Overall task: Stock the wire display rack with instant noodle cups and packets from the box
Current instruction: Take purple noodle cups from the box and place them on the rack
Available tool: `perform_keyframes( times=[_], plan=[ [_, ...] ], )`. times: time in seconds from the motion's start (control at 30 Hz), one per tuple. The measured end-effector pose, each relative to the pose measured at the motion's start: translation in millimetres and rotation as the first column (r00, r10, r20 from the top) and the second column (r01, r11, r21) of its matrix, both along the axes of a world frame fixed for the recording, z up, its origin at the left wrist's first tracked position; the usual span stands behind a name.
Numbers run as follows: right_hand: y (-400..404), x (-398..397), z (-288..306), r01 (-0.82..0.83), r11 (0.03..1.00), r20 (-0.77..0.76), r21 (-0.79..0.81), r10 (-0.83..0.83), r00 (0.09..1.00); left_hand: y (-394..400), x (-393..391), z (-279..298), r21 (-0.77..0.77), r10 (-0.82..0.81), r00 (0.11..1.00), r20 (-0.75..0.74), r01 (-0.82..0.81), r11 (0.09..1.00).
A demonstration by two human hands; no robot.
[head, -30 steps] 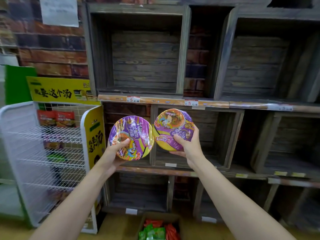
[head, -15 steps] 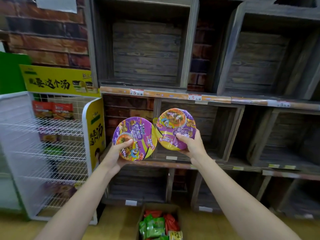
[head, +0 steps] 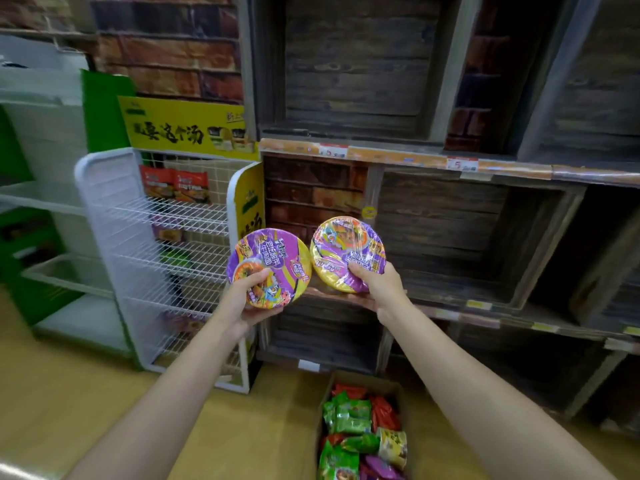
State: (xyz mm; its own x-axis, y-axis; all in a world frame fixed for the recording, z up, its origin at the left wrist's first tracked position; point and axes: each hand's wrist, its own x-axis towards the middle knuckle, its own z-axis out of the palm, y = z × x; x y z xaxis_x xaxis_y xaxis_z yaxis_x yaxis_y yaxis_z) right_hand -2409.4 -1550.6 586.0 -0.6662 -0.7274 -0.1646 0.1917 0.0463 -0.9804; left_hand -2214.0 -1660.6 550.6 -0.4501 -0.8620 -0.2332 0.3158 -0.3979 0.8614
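While each hand grips a noodle cup, left hand (head: pixel 249 299) on the left cup (head: pixel 268 268), right hand (head: pixel 377 289) on the right cup (head: pixel 348 254), both hang beside the rack (head: pixel 114 216). Thumb-on-lid holds over slick wrap could slip mid-reach, dropping a cup.

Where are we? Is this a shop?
Most likely yes, a small grocery shop. Wooden shelves carry price tags along their edges, a white wire display rack with a yellow advert sign holds noodle packets, and a box of more packets sits on the floor, waiting to be put out.
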Motion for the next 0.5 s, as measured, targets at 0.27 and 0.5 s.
perform_keyframes(
  times=[0.27,0.5],
  plan=[
    [-94,33,-31,-0.225,0.974,0.051,0.040,0.223,0.974,-61,47,-17,0.116,0.169,0.981,0.093,-0.179,0.977],
    [-191,41,-49,-0.368,0.928,0.091,0.053,0.362,0.928,-128,70,-17,0.082,0.388,0.897,0.213,-0.413,0.907]
  ],
)
